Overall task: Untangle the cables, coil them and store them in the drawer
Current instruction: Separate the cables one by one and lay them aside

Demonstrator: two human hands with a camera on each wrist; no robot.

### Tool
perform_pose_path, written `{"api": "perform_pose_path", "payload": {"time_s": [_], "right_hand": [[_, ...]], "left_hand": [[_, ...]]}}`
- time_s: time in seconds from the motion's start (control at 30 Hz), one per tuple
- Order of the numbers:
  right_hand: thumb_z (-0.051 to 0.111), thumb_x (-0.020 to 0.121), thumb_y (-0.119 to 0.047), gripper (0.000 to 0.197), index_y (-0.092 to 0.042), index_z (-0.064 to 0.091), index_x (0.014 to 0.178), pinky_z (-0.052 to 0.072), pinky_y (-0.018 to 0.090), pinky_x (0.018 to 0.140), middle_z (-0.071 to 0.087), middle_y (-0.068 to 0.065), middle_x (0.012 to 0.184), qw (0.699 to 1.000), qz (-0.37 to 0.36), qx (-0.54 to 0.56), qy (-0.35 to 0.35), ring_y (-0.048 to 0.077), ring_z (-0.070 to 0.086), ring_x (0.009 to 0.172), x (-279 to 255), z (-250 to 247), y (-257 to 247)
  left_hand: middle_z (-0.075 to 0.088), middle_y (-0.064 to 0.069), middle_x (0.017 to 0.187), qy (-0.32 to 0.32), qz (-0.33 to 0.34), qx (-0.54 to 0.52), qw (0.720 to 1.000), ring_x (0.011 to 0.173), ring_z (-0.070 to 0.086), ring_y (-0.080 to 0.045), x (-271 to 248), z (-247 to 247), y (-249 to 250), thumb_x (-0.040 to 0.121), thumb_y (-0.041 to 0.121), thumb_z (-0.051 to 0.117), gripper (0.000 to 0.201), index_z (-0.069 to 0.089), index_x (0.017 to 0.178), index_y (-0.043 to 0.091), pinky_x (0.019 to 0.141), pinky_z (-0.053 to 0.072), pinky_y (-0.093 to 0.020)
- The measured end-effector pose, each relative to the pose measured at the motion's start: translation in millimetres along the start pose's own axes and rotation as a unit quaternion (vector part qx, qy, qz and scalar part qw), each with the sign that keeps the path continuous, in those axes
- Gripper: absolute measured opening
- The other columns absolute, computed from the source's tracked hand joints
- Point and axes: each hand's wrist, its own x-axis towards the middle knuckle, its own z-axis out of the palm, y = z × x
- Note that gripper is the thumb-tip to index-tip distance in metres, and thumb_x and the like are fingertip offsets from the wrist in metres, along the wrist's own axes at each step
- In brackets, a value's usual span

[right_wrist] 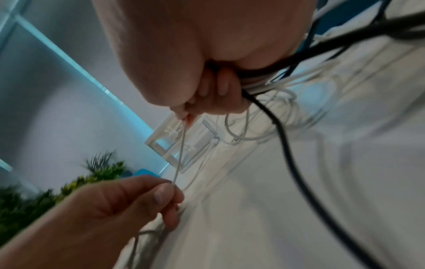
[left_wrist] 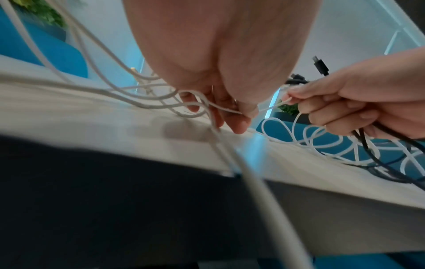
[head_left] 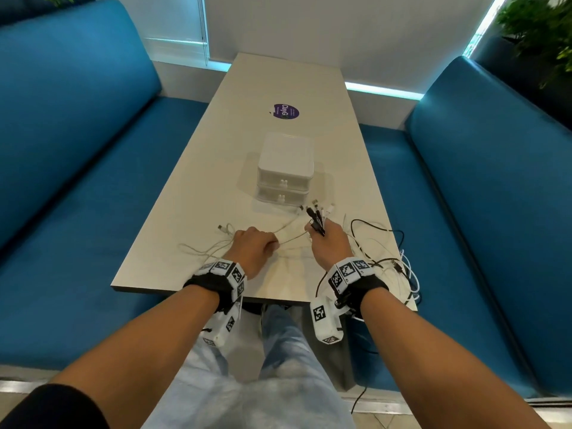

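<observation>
A tangle of white and black cables (head_left: 380,258) spreads over the near end of the table (head_left: 278,88). My right hand (head_left: 328,239) grips a bundle of several cable ends (head_left: 317,216), with black and white plugs sticking up from the fist. My left hand (head_left: 257,246) pinches a thin white cable (right_wrist: 180,154) between thumb and finger, stretched taut across to the right hand (left_wrist: 345,109). More white cable loops (head_left: 204,246) lie left of my left hand (left_wrist: 230,112). A small white two-drawer box (head_left: 284,171) stands just beyond the hands, both drawers closed.
A round purple sticker (head_left: 286,111) lies on the table beyond the drawer box. Blue benches (head_left: 77,150) flank the table on both sides. Some cables hang over the table's near right corner (head_left: 411,292). Green plants (head_left: 538,32) stand at the far right.
</observation>
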Motion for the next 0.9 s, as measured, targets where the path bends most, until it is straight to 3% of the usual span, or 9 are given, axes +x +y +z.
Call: {"api": "perform_pose_path", "payload": {"time_s": [0.07, 0.13, 0.23, 0.37, 0.43, 0.53, 0.63, 0.77, 0.9], "right_hand": [[0.055, 0.098, -0.032, 0.017, -0.020, 0.055, 0.086, 0.034, 0.027, 0.056, 0.054, -0.004, 0.072, 0.999, -0.016, -0.012, -0.029, 0.018, 0.052, 0.072, -2.0, 0.8, -3.8], [0.056, 0.097, -0.031, 0.016, -0.023, 0.055, 0.083, 0.037, 0.028, 0.059, 0.058, -0.003, 0.074, 0.997, -0.028, -0.042, -0.057, 0.019, 0.054, 0.074, -1.4, 8.3, -4.3], [0.052, 0.096, -0.023, 0.011, -0.019, 0.062, 0.098, 0.048, 0.034, 0.073, 0.068, 0.008, 0.096, 0.985, -0.047, -0.150, -0.069, 0.028, 0.063, 0.090, -1.3, 12.0, 2.1], [0.044, 0.097, -0.017, 0.024, -0.010, 0.053, 0.117, 0.047, 0.034, 0.071, 0.065, 0.016, 0.108, 0.959, -0.011, -0.279, -0.057, 0.035, 0.063, 0.096, 3.3, -13.4, 16.7], [0.043, 0.099, -0.021, 0.026, -0.008, 0.050, 0.120, 0.049, 0.036, 0.077, 0.063, 0.018, 0.112, 0.957, 0.028, -0.287, -0.046, 0.036, 0.062, 0.100, 5.2, -25.0, 20.3], [0.043, 0.100, -0.019, 0.032, -0.004, 0.046, 0.128, 0.048, 0.036, 0.078, 0.063, 0.021, 0.111, 0.967, 0.015, -0.248, -0.062, 0.037, 0.062, 0.100, 2.4, -26.2, 12.6], [0.042, 0.103, -0.023, 0.027, -0.004, 0.050, 0.119, 0.046, 0.037, 0.077, 0.064, 0.020, 0.105, 0.982, -0.043, -0.166, -0.085, 0.036, 0.062, 0.096, -4.6, -17.2, -7.3], [0.040, 0.102, -0.027, 0.020, -0.013, 0.053, 0.097, 0.052, 0.045, 0.082, 0.068, 0.010, 0.095, 0.982, -0.082, -0.084, -0.146, 0.027, 0.065, 0.087, -9.0, -0.5, -23.2], [0.039, 0.101, -0.020, 0.018, -0.025, 0.053, 0.090, 0.049, 0.030, 0.065, 0.069, -0.006, 0.073, 0.980, -0.087, -0.043, -0.176, 0.008, 0.059, 0.065, -12.4, 10.1, -25.1]], "left_hand": [[0.064, -0.002, 0.092, -0.001, 0.029, -0.006, 1.000, 0.097, 0.051, -0.026, -1.1, 1.1, -2.9, 0.097, 0.006, 0.046, 0.024, 0.068, 0.104, 0.016, 0.091, 0.036, -0.036], [0.068, -0.002, 0.090, 0.002, 0.049, -0.030, 0.998, 0.094, 0.058, -0.029, -0.1, 5.7, -2.7, 0.096, 0.006, 0.050, 0.022, 0.069, 0.100, 0.016, 0.088, 0.043, -0.040], [0.071, -0.008, 0.096, -0.006, 0.073, -0.026, 0.997, 0.095, 0.060, -0.030, 0.7, 9.2, -2.9, 0.098, 0.013, 0.054, 0.019, 0.071, 0.103, 0.013, 0.085, 0.046, -0.042], [0.067, -0.009, 0.099, -0.002, 0.060, -0.004, 0.998, 0.098, 0.053, -0.027, 2.1, -2.8, -24.7, 0.102, 0.019, 0.050, 0.022, 0.069, 0.105, 0.009, 0.087, 0.042, -0.040], [0.063, -0.003, 0.083, 0.014, 0.050, -0.017, 0.998, 0.086, 0.051, -0.026, 4.0, -8.6, -37.7, 0.102, 0.018, 0.051, 0.022, 0.068, 0.090, 0.010, 0.083, 0.044, -0.044], [0.053, 0.004, 0.064, 0.011, 0.070, -0.015, 0.997, 0.072, 0.043, -0.023, 5.2, -6.1, -38.1, 0.102, 0.019, 0.051, 0.033, 0.056, 0.070, 0.016, 0.073, 0.044, -0.043], [0.067, -0.012, 0.086, -0.005, 0.073, 0.027, 0.997, 0.089, 0.049, -0.030, 3.8, 3.1, -27.8, 0.103, 0.023, 0.050, 0.028, 0.072, 0.096, 0.008, 0.080, 0.041, -0.040], [0.069, -0.010, 0.094, -0.017, 0.077, 0.069, 0.994, 0.097, 0.050, -0.030, 5.6, 6.8, -18.9, 0.103, 0.023, 0.047, 0.027, 0.072, 0.110, 0.015, 0.081, 0.040, -0.039], [0.066, -0.006, 0.091, -0.037, 0.095, 0.140, 0.985, 0.089, 0.047, -0.026, 7.5, 3.2, -16.4, 0.102, 0.020, 0.045, 0.026, 0.070, 0.111, 0.020, 0.075, 0.040, -0.037]]}}
